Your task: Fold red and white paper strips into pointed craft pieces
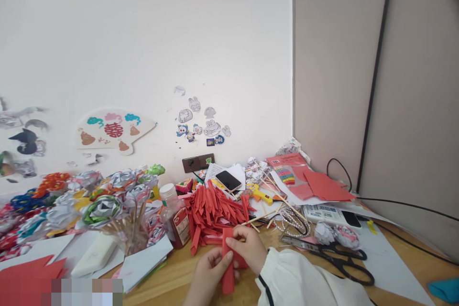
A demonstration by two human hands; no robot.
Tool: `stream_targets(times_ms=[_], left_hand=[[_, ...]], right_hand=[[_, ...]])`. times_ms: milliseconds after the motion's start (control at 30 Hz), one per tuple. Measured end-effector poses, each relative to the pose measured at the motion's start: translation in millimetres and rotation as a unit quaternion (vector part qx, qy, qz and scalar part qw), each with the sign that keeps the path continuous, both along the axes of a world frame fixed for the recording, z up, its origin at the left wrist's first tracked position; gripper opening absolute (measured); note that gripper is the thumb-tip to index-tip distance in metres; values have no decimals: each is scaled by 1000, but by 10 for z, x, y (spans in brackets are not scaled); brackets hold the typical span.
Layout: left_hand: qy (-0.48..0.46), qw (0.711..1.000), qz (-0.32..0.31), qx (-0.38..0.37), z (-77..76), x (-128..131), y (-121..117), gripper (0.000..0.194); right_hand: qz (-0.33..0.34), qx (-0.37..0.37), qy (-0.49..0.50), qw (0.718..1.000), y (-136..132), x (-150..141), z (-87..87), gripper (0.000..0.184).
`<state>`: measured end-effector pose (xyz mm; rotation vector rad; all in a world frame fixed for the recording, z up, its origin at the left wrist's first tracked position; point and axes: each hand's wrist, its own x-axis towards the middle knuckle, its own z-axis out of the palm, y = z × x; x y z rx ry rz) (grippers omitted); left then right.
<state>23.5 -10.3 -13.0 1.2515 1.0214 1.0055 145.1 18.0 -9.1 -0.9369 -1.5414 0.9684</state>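
Here's the red strip (228, 283), held over the surface (163, 287), long axis running away from the person. Left hand (208, 273) pinches it midway; right hand (251, 249) grasps its far end. Out leftward, a clear cup (134, 245) holds sticks (133, 220); beyond, a capped bottle (180, 229), contents unclear, beside piled red folds (211, 205).

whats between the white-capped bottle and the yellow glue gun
A heap of folded red paper strips lies between the white-capped bottle and the yellow glue gun, as the head view shows.
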Motion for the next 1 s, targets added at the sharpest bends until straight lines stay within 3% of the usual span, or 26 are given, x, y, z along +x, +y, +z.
stream_targets(times_ms=[533, 767, 1000], left_hand=[[19, 1000, -2, -6, 142, 5, -81, 41], [-43, 999, -22, -20, 68, -9, -45, 31], [-27, 999, -11, -23, 42, -31, 2, 31]], right_hand=[[31, -25, 19, 999, 4, 18, -7, 19], [44, -18, 31, 998, 9, 20, -31, 17], [-7, 18, 22, 1000, 38, 38, -22, 19]])
